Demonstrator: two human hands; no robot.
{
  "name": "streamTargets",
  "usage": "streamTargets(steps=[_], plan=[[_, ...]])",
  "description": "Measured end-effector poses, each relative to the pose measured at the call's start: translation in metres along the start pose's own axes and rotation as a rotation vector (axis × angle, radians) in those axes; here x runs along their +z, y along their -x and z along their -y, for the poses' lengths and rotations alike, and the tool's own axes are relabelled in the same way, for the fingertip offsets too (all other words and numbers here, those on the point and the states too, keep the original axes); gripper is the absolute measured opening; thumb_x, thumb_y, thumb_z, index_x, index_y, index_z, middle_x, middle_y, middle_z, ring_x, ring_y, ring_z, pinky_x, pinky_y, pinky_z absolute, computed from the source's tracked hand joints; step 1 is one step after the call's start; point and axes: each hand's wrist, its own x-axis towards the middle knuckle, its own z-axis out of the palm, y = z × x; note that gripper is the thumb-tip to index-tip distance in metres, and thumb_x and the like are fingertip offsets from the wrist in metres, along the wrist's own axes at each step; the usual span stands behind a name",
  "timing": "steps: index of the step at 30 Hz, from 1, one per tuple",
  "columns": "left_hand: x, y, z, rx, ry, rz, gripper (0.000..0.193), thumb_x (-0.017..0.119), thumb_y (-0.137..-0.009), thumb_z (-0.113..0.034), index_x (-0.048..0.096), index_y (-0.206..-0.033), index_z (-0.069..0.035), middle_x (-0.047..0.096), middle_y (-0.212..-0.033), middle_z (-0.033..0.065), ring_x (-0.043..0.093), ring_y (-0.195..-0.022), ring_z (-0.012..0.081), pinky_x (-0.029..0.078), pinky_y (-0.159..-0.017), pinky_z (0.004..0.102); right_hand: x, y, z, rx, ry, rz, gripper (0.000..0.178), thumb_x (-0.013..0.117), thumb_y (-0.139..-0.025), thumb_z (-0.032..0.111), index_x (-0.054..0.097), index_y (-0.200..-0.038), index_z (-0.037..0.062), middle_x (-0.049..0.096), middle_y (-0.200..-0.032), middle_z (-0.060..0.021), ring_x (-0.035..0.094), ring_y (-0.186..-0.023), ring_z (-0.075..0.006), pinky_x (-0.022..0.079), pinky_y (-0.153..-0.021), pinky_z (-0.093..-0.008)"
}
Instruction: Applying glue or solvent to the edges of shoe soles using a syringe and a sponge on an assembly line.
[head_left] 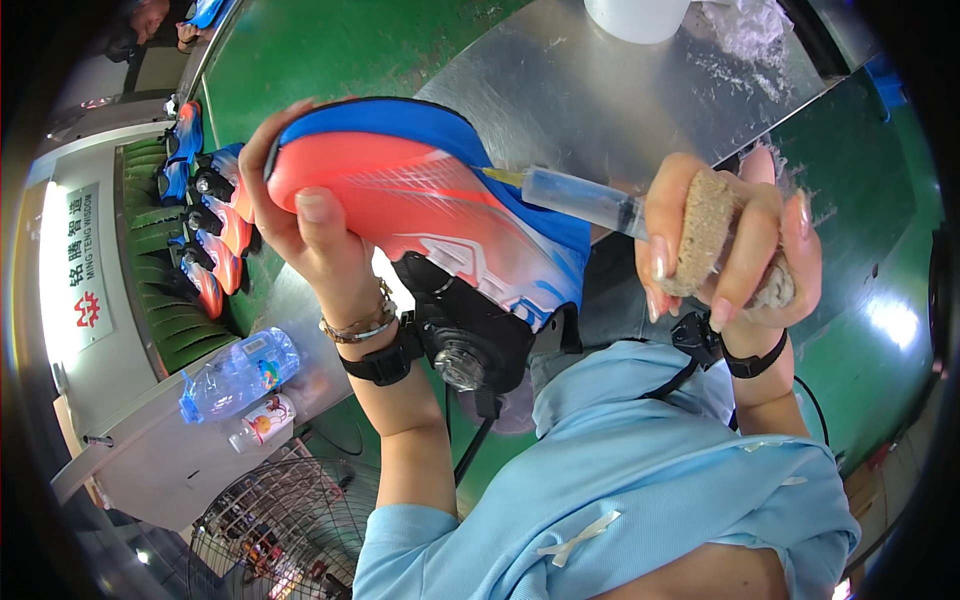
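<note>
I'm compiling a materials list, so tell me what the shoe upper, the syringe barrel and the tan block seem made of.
Shoe upper: likely synthetic fabric or film, satiny, given its sheen and fine line pattern.
Syringe barrel: probably clear plastic, smooth, as it is see-through; glass can't be ruled out.
Tan block: perhaps crepe rubber or foam, matte, since it looks pitted and grainy.

Metal tabletop (560,110); glossy green surface (860,220), bright glare (893,322) right; pale panel (112,370) left.

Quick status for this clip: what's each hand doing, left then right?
Left hand: closed, holding a red and blue shoe.
Right hand: closed, holding a clear syringe and a tan, rough-textured block.
</note>
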Motion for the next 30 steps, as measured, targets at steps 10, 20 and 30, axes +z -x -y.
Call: streamTargets(steps=[10,20,30], plan=[[-0.018,-0.001,0.032,-0.043,-0.251,-0.096,0.059,0.038,-0.088,-0.053,0.048,-0.111,0.000,0.053,-0.108,0.0117,0.056,-0.092,0.0200,0.048,-0.079,0.0315,-0.014,0.022,-0.009,0.115,0.042,-0.013,0.060,0.020,-0.093,0.035,0.051,-0.050,0.0062,0.050,-0.080,-0.0231,0.056,-0.049,-0.0229,0.046,-0.043,-0.0262],[-0.021,-0.003,0.038,-0.075,-0.235,-0.091,0.062,0.039,-0.088,-0.055,0.050,-0.111,0.001,0.053,-0.109,0.0103,0.055,-0.095,0.0185,0.045,-0.083,0.0296,-0.023,0.049,-0.002,0.177,0.064,-0.049,0.060,0.021,-0.093,0.035,0.051,-0.050,0.0057,0.050,-0.080,-0.0233,0.057,-0.051,-0.0230,0.046,-0.045,-0.0272],[-0.060,0.013,0.086,-0.262,-0.128,-0.322,0.050,0.043,-0.090,-0.046,0.055,-0.105,0.000,0.056,-0.101,0.0068,0.055,-0.089,0.0137,0.045,-0.078,0.0254,-0.024,0.055,0.003,0.222,0.201,-0.079,0.060,0.020,-0.093,0.036,0.049,-0.051,0.0045,0.051,-0.082,-0.0248,0.057,-0.055,-0.0239,0.046,-0.046,-0.0288]])
